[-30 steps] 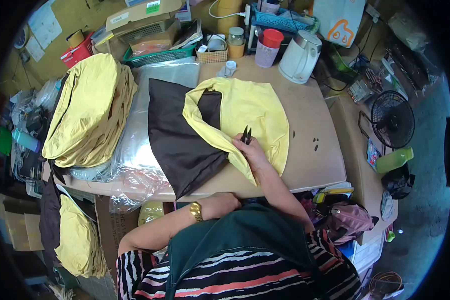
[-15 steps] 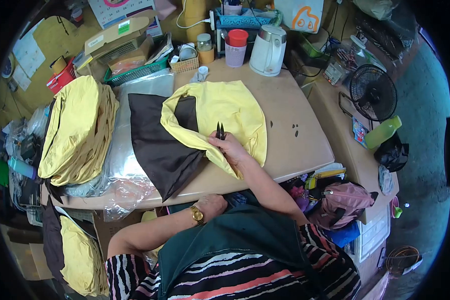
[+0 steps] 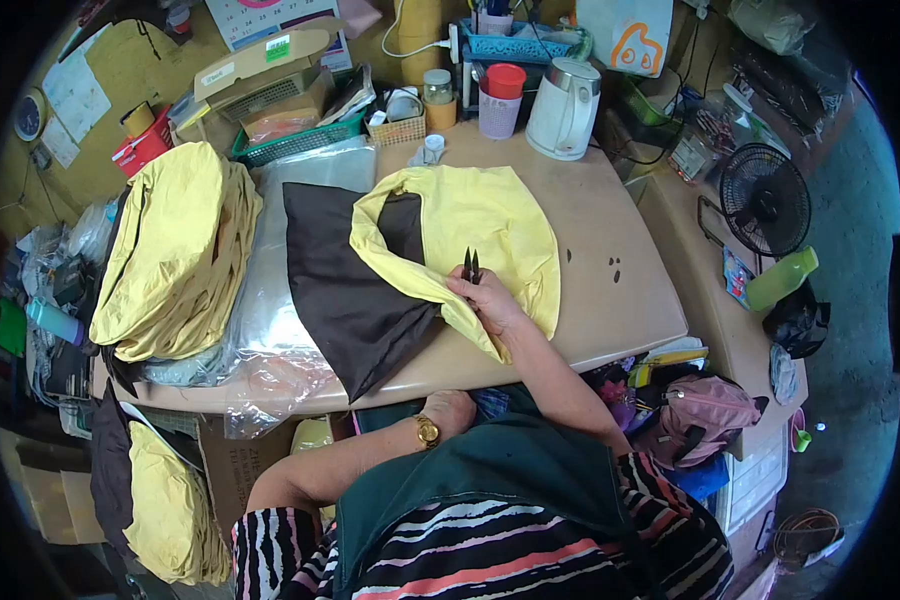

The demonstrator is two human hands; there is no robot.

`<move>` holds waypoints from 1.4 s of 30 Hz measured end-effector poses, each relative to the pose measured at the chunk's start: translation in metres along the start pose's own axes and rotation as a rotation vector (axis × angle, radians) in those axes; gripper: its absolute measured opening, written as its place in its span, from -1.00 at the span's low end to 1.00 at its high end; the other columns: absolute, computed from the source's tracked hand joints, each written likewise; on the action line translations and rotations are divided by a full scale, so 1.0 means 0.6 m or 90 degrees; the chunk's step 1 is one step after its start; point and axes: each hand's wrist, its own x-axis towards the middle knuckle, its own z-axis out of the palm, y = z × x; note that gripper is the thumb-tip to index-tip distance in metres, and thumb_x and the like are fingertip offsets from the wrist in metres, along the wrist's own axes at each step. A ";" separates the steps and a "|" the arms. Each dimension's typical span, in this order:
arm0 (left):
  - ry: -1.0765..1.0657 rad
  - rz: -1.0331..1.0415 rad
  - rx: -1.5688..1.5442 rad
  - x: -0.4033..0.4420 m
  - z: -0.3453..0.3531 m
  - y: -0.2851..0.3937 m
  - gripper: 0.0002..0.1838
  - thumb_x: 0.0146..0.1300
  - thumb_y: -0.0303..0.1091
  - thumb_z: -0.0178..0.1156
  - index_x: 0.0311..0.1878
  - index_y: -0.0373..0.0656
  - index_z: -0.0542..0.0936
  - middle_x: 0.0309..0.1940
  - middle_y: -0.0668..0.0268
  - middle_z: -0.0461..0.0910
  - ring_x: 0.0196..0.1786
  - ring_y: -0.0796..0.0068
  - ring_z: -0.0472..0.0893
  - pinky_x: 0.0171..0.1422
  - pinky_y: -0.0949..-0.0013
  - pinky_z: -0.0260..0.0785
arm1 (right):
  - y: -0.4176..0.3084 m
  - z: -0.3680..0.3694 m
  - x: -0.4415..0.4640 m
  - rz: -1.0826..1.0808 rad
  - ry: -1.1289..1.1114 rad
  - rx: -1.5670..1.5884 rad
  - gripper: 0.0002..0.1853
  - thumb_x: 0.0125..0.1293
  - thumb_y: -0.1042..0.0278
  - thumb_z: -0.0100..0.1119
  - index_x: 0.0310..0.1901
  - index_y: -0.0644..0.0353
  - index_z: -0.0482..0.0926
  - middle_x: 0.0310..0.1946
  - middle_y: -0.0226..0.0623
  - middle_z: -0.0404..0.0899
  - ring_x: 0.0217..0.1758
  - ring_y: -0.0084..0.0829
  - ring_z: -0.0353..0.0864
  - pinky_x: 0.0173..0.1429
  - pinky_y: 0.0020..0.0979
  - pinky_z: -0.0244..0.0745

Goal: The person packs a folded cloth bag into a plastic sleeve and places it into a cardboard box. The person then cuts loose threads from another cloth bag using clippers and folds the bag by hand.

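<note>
My right hand [image 3: 490, 303] is closed around a pair of black thread snips [image 3: 471, 268], whose two pointed blades stick up apart. It rests against the rolled edge of a yellow fabric piece [image 3: 495, 215], which lies on the table joined to a dark brown fabric piece [image 3: 340, 285]. My left hand [image 3: 450, 411], below a wrist with a gold watch [image 3: 427, 432], is at the table's near edge by the green apron [image 3: 480, 470]. Its fingers are turned out of sight, so whether they hold anything is hidden.
A tall stack of yellow fabric pieces [image 3: 175, 255] stands at the left beside clear plastic sheets [image 3: 270, 290]. More yellow pieces [image 3: 170, 510] hang lower left. A white kettle [image 3: 562, 108], baskets and cups line the back. A black fan [image 3: 765, 200] stands at the right.
The whole view has shifted a little, so everything appears farther right. Both hands and the fabric keep about the same places on the table.
</note>
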 end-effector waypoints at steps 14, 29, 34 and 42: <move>0.207 0.029 0.054 0.033 0.078 -0.037 -0.56 0.19 -0.18 -0.01 -0.02 -0.30 0.59 -0.02 0.07 0.56 0.10 0.14 0.50 0.23 0.07 0.28 | -0.007 0.011 -0.007 0.005 -0.010 -0.006 -0.82 0.18 0.29 0.38 -0.35 0.11 0.54 -0.50 -0.59 0.48 -0.47 -0.70 0.38 -0.34 -0.59 0.30; 0.228 0.054 0.046 -0.014 0.022 -0.028 -0.70 0.14 -0.29 0.02 -0.31 -0.34 0.61 -0.47 0.04 0.55 -0.37 0.25 0.57 -0.28 0.12 0.42 | 0.015 -0.001 0.009 0.008 -0.014 -0.028 -0.82 0.18 0.30 0.39 -0.34 0.14 0.56 -0.48 -0.56 0.51 -0.46 -0.69 0.40 -0.34 -0.58 0.33; -0.037 0.057 -0.206 0.033 0.054 -0.046 -0.63 0.26 -0.31 -0.07 -0.01 -0.33 0.56 -0.12 -0.03 0.61 -0.06 0.06 0.61 0.08 0.07 0.40 | 0.016 -0.003 0.010 0.006 -0.018 -0.034 -0.82 0.19 0.32 0.38 -0.35 0.14 0.55 -0.50 -0.58 0.49 -0.48 -0.70 0.36 -0.37 -0.58 0.30; -0.122 0.417 -0.555 -0.144 -0.218 -0.120 -0.52 0.44 -0.19 -0.04 0.32 -0.26 0.37 0.35 -0.02 0.28 0.38 0.03 0.29 0.41 0.20 0.17 | 0.026 -0.009 0.014 0.008 -0.025 -0.042 -0.82 0.21 0.30 0.36 -0.36 0.15 0.55 -0.53 -0.60 0.45 -0.51 -0.71 0.32 -0.41 -0.57 0.25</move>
